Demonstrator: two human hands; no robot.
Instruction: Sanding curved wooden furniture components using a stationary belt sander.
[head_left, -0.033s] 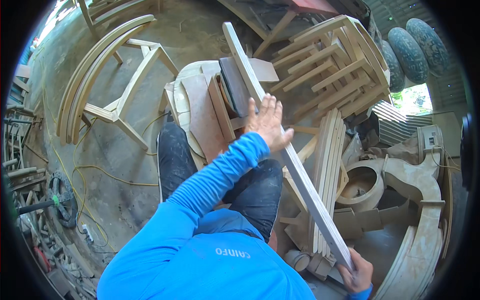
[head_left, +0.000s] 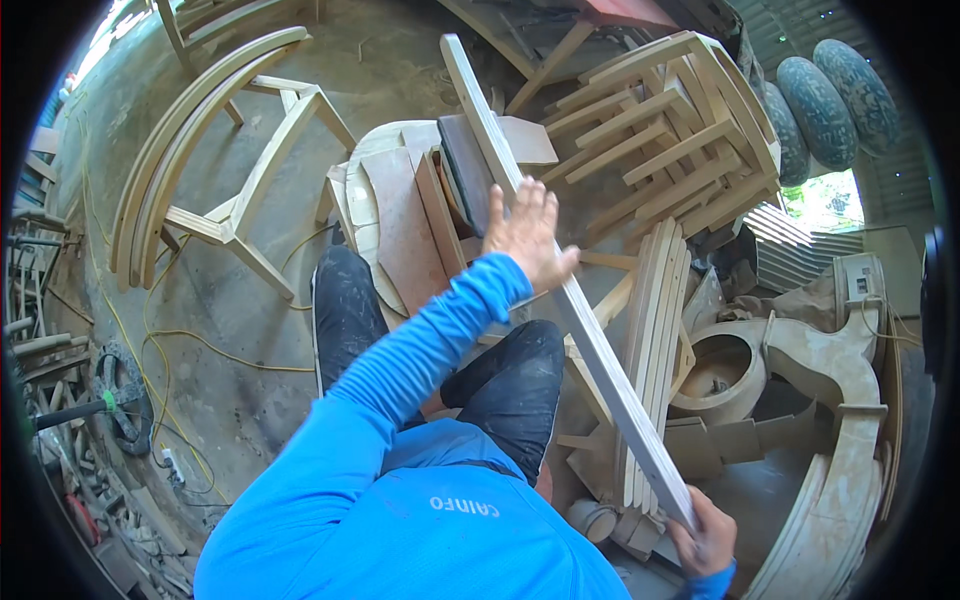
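A long, narrow wooden strip [head_left: 605, 360] runs slantwise from the far middle to the near right. My left hand [head_left: 528, 238] lies flat on its upper half, fingers stretched and thumb out to the side. At the near end, my right hand [head_left: 706, 535] is closed around the strip. Beyond my left hand, the strip passes along the right edge of a dark grey flat panel [head_left: 466, 165]; whether they touch I cannot tell. Brown boards [head_left: 402, 215] stand left of that panel, in front of my knees.
A curved wooden frame [head_left: 262, 170] stands at the left, with a yellow cord [head_left: 230, 358] on the floor. To the right are a stack of wooden frames [head_left: 690, 130], a bundle of strips [head_left: 650, 350] and a dusty machine housing [head_left: 835, 360]. Dark inflated tubes [head_left: 818, 110] hang far right.
The wooden strip has slid slightly toward the far left. Both hands have shifted a little the same way with it.
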